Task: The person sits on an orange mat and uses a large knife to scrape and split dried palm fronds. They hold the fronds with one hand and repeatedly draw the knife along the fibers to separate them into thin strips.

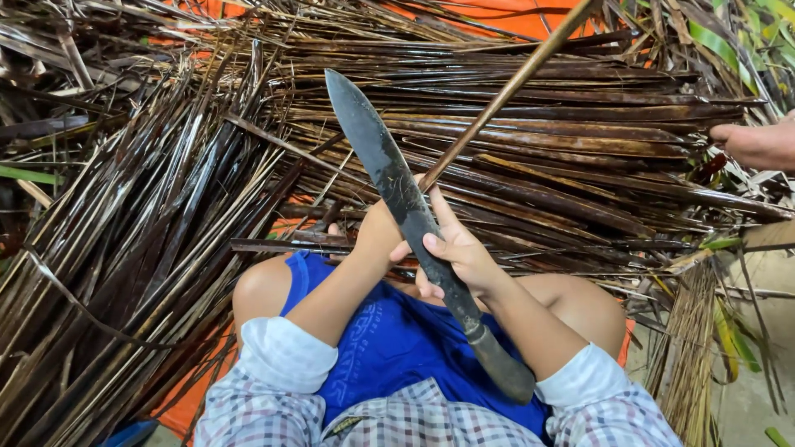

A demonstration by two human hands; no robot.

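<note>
Knife (pixel 397 190) blade and thin brown stick (pixel 505 91) meet just above the person's fingers.
Right hand (pixel 460 252) has its fingers curled around the dark blade's lower part; left hand (pixel 377 232) sits behind the blade, its fingers hidden, so I cannot tell their grip; the knife handle (pixel 505 368) slants below over the lap; dried palm leaves (pixel 166 215) lie beyond; another person's hand (pixel 758 142) far right.

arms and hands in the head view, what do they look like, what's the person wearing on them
Both forearms are bare, and so are the left hand and right hand: no gloves, rings or watch show. Each arm has a checked sleeve in white, grey and pinkish lines pushed up to about the elbow, with a plain white turned-back cuff. The right-side cuff matches. The fingers are uncovered.
</note>
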